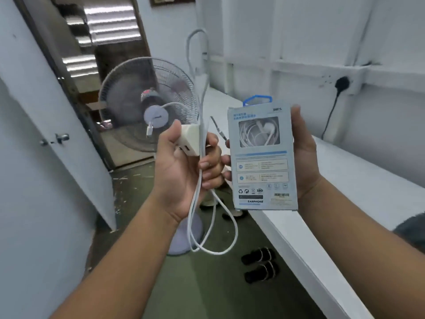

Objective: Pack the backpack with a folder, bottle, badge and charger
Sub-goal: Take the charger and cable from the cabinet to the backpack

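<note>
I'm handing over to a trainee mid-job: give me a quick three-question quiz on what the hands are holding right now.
1. True or false: the left hand holds the charger with its white cable hanging in a loop.
2. What word is printed at the bottom of the box in the right hand?
3. What stands behind the charger? A) standing fan B) backpack C) chair

Key: 1 true; 2 EARPHONE; 3 A

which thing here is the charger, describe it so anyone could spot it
Start at the standing fan by the doorway; in front of it is the left hand. The charger is the cream plug block gripped there, white cable looping below, unlike the flat blue earphone box in the right hand.
</note>
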Motion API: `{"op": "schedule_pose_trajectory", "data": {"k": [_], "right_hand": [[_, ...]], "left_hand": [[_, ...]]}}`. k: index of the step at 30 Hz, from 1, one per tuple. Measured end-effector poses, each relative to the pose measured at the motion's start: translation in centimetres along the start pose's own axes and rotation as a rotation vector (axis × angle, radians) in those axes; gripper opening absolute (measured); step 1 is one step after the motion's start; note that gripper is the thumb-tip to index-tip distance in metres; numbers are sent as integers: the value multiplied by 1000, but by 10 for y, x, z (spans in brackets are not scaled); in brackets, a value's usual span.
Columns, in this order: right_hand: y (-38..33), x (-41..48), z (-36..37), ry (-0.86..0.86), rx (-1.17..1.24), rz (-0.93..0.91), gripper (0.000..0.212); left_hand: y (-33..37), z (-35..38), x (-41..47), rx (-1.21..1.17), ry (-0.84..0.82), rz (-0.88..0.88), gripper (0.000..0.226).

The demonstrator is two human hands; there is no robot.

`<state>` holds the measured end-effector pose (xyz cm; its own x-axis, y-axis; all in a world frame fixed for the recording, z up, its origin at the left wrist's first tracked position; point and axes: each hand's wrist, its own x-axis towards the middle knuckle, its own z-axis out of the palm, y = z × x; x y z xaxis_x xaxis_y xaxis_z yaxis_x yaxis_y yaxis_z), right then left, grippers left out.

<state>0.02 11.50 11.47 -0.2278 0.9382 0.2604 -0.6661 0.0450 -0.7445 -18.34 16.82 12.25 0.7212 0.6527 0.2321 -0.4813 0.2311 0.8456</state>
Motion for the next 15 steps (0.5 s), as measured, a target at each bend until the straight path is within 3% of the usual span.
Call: {"op": "schedule_pose_trajectory", "data": {"k": [2, 7, 15], "right_hand": [[-12, -21, -18, 14, 54, -25, 81], [-36, -84, -61, 333, -5, -150, 86], [-45, -167, -52, 810, -124, -358, 83]], "left_hand": [[-19, 11, 25, -9, -66, -62, 56], [-78, 41, 85, -30, -257, -291, 54], [-147, 91, 133, -31, -564, -576, 51]]}}
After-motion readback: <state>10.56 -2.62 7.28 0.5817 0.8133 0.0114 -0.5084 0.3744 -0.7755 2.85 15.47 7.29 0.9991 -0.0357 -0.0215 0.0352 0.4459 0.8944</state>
